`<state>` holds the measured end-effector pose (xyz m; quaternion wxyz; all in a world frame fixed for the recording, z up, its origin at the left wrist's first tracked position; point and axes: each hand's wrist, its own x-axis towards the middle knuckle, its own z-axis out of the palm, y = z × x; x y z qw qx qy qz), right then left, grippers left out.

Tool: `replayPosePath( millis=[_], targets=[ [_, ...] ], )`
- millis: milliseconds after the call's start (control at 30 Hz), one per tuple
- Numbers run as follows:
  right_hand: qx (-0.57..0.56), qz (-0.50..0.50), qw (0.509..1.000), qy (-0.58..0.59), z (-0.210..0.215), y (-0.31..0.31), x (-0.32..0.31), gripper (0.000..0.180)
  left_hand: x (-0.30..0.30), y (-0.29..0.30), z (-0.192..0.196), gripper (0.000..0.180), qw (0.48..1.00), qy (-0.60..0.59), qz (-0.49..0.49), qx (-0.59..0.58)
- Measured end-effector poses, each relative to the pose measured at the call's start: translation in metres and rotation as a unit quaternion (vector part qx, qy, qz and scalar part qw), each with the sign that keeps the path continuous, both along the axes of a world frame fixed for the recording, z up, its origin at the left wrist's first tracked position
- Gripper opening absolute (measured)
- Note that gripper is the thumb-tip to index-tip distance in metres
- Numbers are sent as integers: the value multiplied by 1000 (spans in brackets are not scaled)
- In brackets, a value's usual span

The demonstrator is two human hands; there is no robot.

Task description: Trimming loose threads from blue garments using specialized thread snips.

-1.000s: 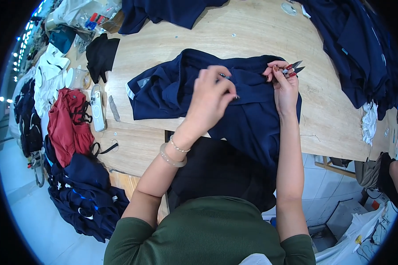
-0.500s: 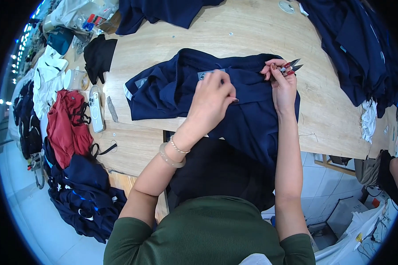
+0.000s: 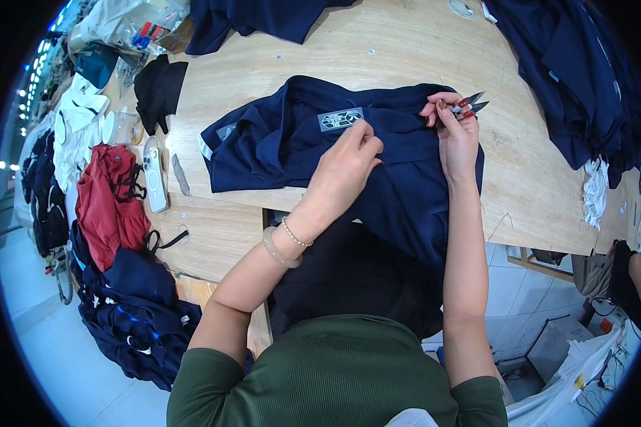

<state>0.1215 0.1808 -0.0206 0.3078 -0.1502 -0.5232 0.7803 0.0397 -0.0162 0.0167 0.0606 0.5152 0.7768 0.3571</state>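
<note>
One navy garment (image 3: 377, 164) lies spread on the wooden table (image 3: 534, 178), its lower part hanging over the near edge. One grey label (image 3: 340, 119) shows on it near the collar. The left hand (image 3: 342, 171) presses on the cloth just below that label, fingers bent together and narrow. The right hand (image 3: 457, 132) is closed around one small pair of thread snips (image 3: 470, 105) with red handles, blades pointing away; whether it also pinches fabric is hard to tell. One phone (image 3: 154, 173) lies at the table's left edge beside one red garment (image 3: 107, 203). Compared with half a second ago, the label is more fully uncovered and the left hand sits a little lower.
</note>
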Motion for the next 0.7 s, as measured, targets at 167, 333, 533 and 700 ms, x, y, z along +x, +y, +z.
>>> replayPosePath(
  millis=[167, 333, 533, 700],
  targets=[
    [0, -4, 1000, -8, 2, 1, 1, 14, -8, -4, -5, 16, 999, 30, -42, -3],
    [0, 0, 1000, -6, 2, 1, 1, 14, -23, -5, 0, 13, 995, 0, -100, 28],
    [3, 0, 1000, -12, 1, 2, 1, 14, -31, -4, 1, 9, 993, -12, -113, -31],
    [14, -4, 999, -29, 3, 1, 1, 16, -32, -1, 8, 7, 990, 53, -118, -63]
  ],
)
